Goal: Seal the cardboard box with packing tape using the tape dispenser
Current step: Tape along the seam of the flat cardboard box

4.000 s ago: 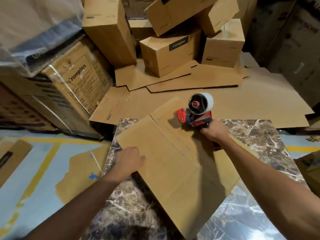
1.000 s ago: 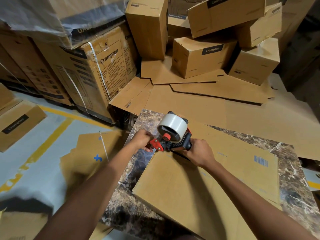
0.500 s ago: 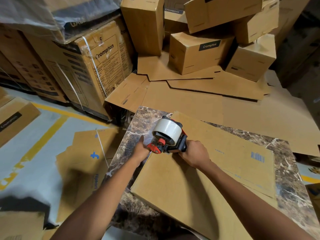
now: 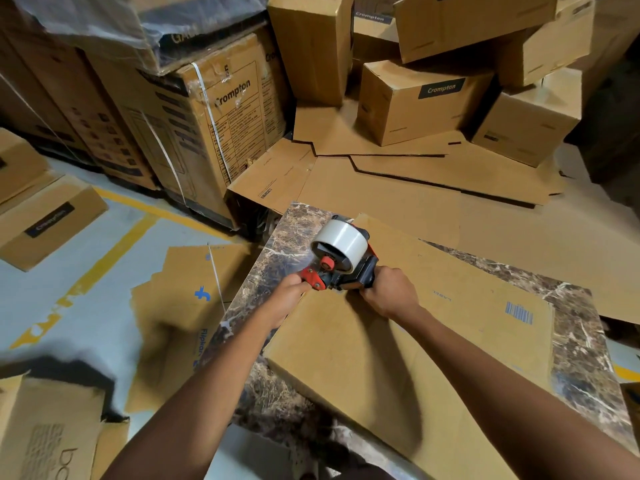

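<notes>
A flattened brown cardboard box lies on a marble-patterned table. A red and black tape dispenser with a roll of clear tape sits at the box's far left corner. My right hand grips the dispenser's black handle. My left hand sits at the red front end of the dispenser, fingers curled at the box's edge; what they pinch is hidden. A barcode label is printed on the right part of the box.
Stacked cardboard boxes and flat cardboard sheets crowd the floor beyond the table. A tall strapped carton stands at the left. More flat cardboard lies on the grey floor left of the table, near a yellow line.
Four seconds ago my left hand pressed the box's near side and the dispenser was at its far edge. Over the last second both hands stay at the left corner, barely shifting.
</notes>
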